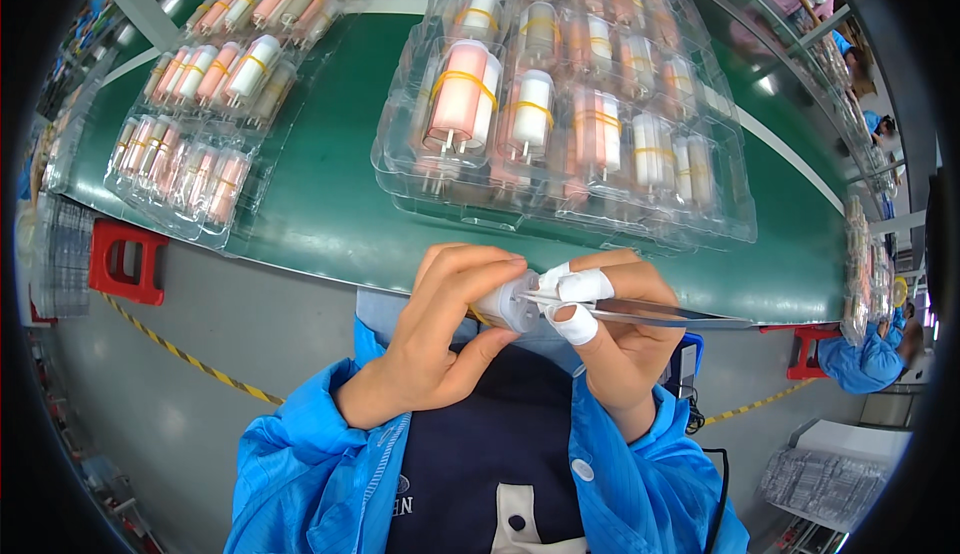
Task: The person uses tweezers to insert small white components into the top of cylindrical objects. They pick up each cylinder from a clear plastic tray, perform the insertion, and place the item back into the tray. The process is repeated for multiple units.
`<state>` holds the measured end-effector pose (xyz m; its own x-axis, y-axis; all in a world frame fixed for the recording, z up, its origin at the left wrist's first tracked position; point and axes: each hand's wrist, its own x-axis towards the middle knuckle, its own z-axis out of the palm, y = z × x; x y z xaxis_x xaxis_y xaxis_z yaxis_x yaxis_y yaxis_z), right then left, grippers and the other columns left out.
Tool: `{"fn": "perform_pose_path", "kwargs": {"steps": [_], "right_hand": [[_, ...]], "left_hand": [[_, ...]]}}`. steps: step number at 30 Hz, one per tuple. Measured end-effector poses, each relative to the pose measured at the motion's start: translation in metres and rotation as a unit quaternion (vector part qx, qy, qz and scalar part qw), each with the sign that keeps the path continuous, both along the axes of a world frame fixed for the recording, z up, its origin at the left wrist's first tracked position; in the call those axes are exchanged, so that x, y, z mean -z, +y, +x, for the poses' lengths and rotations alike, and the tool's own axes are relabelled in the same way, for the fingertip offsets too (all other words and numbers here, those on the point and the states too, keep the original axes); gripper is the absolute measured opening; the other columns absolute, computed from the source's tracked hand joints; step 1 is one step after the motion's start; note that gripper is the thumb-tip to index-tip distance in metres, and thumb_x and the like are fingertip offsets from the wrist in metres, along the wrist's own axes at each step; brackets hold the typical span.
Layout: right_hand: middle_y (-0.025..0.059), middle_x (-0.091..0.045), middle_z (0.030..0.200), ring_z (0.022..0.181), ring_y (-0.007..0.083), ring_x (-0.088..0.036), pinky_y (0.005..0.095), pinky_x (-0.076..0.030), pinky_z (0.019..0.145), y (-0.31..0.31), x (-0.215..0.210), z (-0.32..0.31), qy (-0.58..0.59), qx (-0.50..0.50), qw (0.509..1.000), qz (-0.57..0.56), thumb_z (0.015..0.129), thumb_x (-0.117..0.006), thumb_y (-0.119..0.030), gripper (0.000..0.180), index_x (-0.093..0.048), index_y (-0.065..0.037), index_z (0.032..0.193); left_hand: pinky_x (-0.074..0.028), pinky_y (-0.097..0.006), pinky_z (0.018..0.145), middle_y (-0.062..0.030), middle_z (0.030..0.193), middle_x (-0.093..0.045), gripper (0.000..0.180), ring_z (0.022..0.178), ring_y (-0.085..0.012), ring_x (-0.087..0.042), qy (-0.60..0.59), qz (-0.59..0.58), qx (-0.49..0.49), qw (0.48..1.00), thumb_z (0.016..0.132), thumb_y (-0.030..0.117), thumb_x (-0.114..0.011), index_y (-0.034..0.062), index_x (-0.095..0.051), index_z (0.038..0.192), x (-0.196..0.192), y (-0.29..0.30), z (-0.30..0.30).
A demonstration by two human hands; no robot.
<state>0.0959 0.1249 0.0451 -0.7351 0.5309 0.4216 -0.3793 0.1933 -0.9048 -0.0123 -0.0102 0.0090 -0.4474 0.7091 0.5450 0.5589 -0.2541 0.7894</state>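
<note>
Cylinder (pixel 508 306) sits clamped between the thumb and fingers of my left hand (pixel 438 329), by the near edge of the table (pixel 330 184); my right hand (pixel 632 329) pinches tweezers (pixel 690 318), tips at the cylinder's end. I'd judge a firm left grip and light, straight tips best.

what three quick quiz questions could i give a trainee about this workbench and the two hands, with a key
1. True or false: the left hand holds a grey cylinder.
2. Which colour is the wrapping on the fingers of the right hand? a) red b) white c) green
3. Fill in the blank: clear trays of banded cylinders stand on a ____ table.

Key: 1. true; 2. b; 3. green
</note>
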Motion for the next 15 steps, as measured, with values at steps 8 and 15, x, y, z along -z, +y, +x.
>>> {"fn": "perform_pose_path", "kwargs": {"steps": [8, 15], "right_hand": [[0.0148, -0.067, 0.089, 0.081, 0.0202, -0.066, 0.0293, -0.053, 0.070, 0.0028, 0.0012, -0.0018, -0.001, -0.014, 0.999, 0.035, 0.076, -0.072, 0.001, 0.018, -0.067, 0.001, 0.093], [0.0143, -0.067, 0.088, 0.080, 0.0191, -0.066, 0.0284, -0.053, 0.070, 0.0017, 0.0030, -0.0026, 0.008, -0.013, 1.000, 0.006, 0.077, -0.071, 0.002, 0.015, -0.067, 0.001, 0.092]], "left_hand": [[-0.043, -0.039, 0.085, -0.0185, 0.115, -0.056, 0.049, 0.101, -0.0344, -0.053, 0.004, 0.003, -0.009, 1.000, 0.072, 0.003, -0.071, -0.0025, -0.055, 0.118, -0.0003, 0.0010, 0.0005], [-0.043, -0.039, 0.085, -0.0183, 0.115, -0.056, 0.049, 0.100, -0.0343, -0.053, 0.015, -0.003, -0.011, 1.000, 0.071, 0.002, -0.071, -0.0025, -0.055, 0.118, -0.0033, 0.0012, 0.0006]]}}
